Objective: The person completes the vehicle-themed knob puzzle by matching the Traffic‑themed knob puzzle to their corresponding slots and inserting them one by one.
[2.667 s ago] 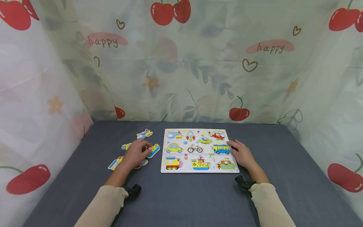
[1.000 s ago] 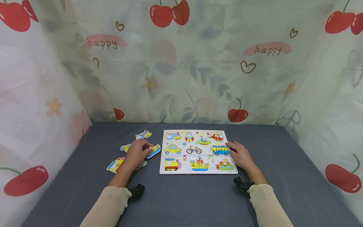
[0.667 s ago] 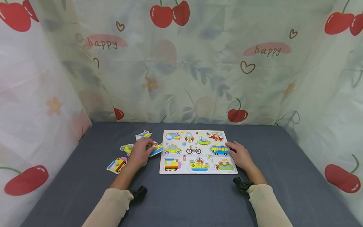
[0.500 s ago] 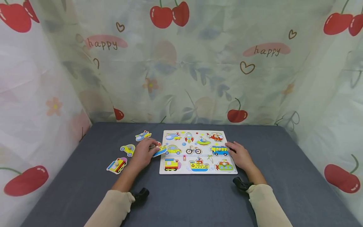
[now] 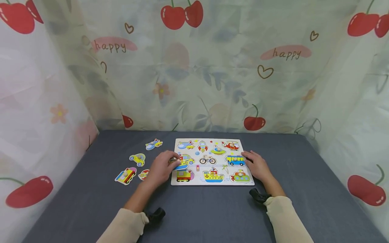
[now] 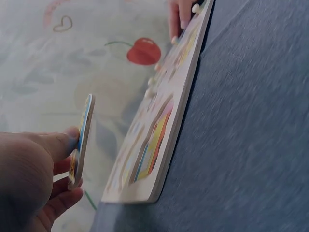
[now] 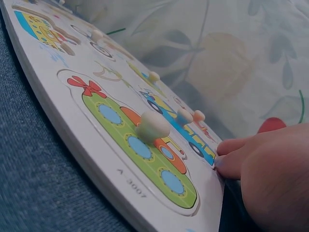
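Note:
My left hand [image 5: 164, 167] pinches a ship puzzle piece [image 5: 183, 163] between thumb and fingers, above the left edge of the puzzle board [image 5: 199, 177]. In the left wrist view the ship piece [image 6: 85, 128] stands nearly edge-on, apart from the board. My right hand [image 5: 258, 167] touches the board's right edge beside the bus piece [image 5: 235, 160] with its fingertips. The submarine piece [image 7: 154, 159] sits in its recess, its knob sticking up. A printed ship recess [image 5: 213, 175] shows in the bottom row.
Loose on the dark cloth left of the board lie a plane piece [image 5: 154, 144], a yellow car piece [image 5: 137, 159] and a train piece [image 5: 126, 176]. A red and yellow piece [image 5: 144, 174] is partly hidden by my left arm. Patterned curtains [image 5: 194, 101] surround the table.
My left hand has lifted the ship piece from among the loose pieces and carried it right, over the board's left edge. The right hand has stayed at the board's edge.

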Tool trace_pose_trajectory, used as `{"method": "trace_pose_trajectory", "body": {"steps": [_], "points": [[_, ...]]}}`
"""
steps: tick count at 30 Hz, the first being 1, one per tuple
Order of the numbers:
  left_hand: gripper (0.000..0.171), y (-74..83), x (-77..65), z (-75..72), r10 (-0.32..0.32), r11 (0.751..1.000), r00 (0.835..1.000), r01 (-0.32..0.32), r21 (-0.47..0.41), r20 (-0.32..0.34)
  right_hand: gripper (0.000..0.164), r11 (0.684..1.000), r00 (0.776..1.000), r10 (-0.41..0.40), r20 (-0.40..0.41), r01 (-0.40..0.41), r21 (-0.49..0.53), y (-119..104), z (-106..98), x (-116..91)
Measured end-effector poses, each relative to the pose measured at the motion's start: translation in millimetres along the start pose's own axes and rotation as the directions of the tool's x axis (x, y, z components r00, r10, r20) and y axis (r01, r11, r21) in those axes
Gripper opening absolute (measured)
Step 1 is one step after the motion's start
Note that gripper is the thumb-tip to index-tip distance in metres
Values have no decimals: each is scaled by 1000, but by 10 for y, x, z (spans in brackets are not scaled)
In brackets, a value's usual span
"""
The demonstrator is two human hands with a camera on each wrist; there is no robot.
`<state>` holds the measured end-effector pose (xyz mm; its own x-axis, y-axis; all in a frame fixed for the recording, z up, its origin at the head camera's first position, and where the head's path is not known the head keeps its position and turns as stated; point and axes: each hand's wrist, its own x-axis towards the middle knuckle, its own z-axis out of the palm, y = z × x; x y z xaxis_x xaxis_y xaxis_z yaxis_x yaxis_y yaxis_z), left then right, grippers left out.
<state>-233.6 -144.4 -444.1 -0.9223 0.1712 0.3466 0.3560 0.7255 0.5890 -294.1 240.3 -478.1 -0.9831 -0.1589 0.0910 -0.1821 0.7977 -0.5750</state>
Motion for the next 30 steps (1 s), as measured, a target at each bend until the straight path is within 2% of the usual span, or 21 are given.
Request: {"method": "trace_pose_trajectory", "body": {"steps": [5,12,18,30], "points": [[13,131,-46,72,11,1000,1000,-11,0,14,43,1000,1000,6,4,-6,2,9,5,-4],[15,280,-93,136,128,991,991,-129,32,34,42,1000,1000,-12,-12,12,-1,14,8,-4],[14,364,-102,198,158,981,985,-164,106,64,42,1000,1000,-12,-14,12,-4,15,5,-3],[11,479,-111,354,267,958,964,-267,104,14,43,1000,1000,-7,-8,7,-4,1,6,0]]}}
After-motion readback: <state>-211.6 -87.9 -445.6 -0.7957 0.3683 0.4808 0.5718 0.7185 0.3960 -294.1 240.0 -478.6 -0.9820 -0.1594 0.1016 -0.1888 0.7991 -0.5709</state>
